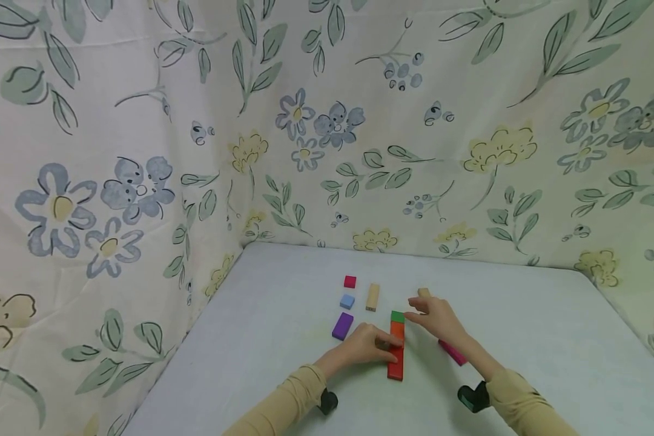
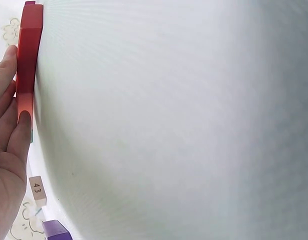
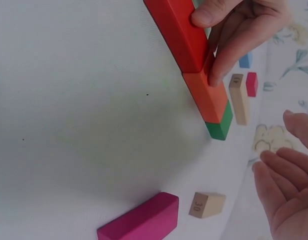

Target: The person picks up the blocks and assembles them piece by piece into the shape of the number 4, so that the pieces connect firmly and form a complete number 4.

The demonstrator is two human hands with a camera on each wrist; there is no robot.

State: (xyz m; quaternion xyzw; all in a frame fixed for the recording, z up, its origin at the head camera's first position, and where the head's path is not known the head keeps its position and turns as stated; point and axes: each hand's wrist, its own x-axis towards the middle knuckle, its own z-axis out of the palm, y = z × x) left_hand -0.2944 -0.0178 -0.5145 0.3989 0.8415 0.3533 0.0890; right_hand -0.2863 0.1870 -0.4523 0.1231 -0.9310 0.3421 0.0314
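Your red block, orange block and green block lie end to end on the worktop, red nearest you, green farthest. Your left hand rests against the row near the red-orange joint, thumb on red and a finger on orange, touching rather than wrapped round. Your right hand hovers just beside the green end, its fingers spread and holding nothing. The step in hand looks like lining up the row; next, you would probably keep it steady with the left and pick another piece with the right. The numbered wood block and the magenta block lie on your right; the purple block, blue block, crimson block and plain wood block lie left of the row. Mind nudging the joints.
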